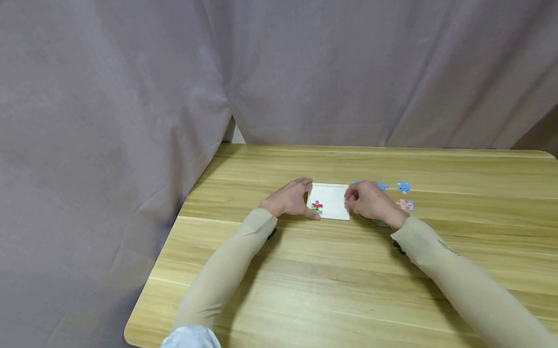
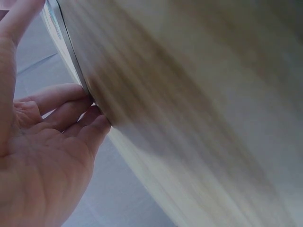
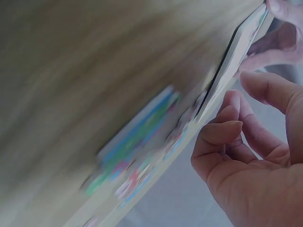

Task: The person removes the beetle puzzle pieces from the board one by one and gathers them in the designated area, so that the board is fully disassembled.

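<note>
A white, shallow puzzle tray (image 1: 332,192) lies on the wooden table, with a red and green jigsaw piece (image 1: 317,208) in its lower left corner. My left hand (image 1: 291,198) spans the tray's left side and holds it between thumb and fingers. In the left wrist view, curled fingertips (image 2: 94,111) touch the edge of the tray (image 2: 73,52). Over the tray's right edge is my right hand (image 1: 371,200), its fingers loosely bent. The right wrist view shows a gap between thumb and fingers (image 3: 225,132), with no piece visible there.
Right of the tray lie several loose jigsaw pieces, among them a blue one (image 1: 403,187) and a pink one (image 1: 405,205). My right hand partly covers others, including a green one (image 1: 381,223). A grey curtain (image 1: 303,79) hangs behind the table (image 1: 312,292).
</note>
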### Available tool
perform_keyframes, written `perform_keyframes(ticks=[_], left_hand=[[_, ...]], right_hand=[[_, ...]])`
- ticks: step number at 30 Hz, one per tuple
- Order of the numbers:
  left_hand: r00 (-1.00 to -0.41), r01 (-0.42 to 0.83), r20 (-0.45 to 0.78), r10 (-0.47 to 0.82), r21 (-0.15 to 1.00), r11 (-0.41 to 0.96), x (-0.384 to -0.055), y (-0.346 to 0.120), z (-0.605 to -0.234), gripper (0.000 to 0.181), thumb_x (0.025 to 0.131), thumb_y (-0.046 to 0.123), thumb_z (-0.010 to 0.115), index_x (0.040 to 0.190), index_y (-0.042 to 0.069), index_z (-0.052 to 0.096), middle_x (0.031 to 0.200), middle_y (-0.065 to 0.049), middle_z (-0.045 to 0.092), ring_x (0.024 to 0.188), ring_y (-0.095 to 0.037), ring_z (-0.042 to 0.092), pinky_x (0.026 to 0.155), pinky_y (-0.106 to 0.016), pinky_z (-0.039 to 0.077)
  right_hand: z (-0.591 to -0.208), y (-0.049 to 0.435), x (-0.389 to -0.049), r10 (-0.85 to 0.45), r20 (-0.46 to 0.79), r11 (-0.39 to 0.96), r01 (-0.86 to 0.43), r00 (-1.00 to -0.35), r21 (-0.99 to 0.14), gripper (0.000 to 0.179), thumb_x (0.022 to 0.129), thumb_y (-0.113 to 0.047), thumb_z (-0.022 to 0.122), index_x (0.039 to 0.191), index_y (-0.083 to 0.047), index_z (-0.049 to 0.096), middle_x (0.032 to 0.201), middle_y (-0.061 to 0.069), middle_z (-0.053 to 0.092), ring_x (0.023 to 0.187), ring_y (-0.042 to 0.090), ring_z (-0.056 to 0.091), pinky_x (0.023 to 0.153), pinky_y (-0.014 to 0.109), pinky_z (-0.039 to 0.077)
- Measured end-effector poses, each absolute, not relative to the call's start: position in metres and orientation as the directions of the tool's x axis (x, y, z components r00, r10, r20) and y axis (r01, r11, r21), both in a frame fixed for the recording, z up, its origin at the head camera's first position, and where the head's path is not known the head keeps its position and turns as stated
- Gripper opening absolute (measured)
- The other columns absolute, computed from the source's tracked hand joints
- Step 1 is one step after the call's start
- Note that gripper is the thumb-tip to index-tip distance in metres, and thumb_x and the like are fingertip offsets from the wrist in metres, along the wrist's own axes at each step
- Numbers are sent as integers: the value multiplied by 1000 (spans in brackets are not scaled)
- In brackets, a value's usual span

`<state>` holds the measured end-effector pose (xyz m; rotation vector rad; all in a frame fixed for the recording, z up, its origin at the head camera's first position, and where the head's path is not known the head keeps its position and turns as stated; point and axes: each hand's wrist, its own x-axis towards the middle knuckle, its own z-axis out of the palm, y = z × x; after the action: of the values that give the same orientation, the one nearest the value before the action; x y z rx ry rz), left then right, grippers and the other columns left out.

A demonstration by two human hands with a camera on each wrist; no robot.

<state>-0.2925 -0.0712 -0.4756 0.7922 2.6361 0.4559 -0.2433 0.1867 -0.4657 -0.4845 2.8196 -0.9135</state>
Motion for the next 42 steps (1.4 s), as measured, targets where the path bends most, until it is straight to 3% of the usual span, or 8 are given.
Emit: perform_keyframes(ticks=[9, 18, 30, 42], left_hand=[[-789, 467, -233, 569, 376, 801, -292, -70, -474, 110, 85, 58, 90, 168, 6, 40, 183, -7, 28, 171, -27, 25, 141, -41, 25], [-784, 481, -226, 577, 366, 797, -293, -69, -476, 108, 86, 59, 90, 167, 6, 42, 183, -8, 29, 172, -28, 24, 142, -42, 25], [-781, 499, -201, 591, 367, 785, -295, -69, -476, 101, 86, 55, 91, 162, 4, 50, 181, -11, 33, 170, -29, 28, 141, -41, 26], [-785, 489, -213, 582, 362, 793, -294, -69, -475, 103, 86, 55, 90, 164, 3, 46, 182, -10, 30, 171, -29, 26, 141, -41, 25]], right_hand=[[-470, 158, -246, -391, -42, 760, -298, -919, -577, 11, 95, -3, 72, 102, 3, 77, 84, 9, 74, 70, 14, 60, 71, 27, 50], [-473, 136, -247, -429, -18, 770, -355, -903, -530, 18, 91, -6, 77, 106, 3, 79, 91, 12, 78, 84, 20, 69, 81, 38, 59], [-475, 126, -250, -391, -72, 783, -290, -918, -549, 13, 95, -14, 76, 99, -1, 73, 86, 7, 70, 79, 17, 60, 73, 28, 47], [-470, 124, -250, -402, -72, 762, -290, -913, -579, 15, 91, -8, 77, 103, -2, 69, 88, 7, 72, 79, 15, 63, 72, 26, 49]])
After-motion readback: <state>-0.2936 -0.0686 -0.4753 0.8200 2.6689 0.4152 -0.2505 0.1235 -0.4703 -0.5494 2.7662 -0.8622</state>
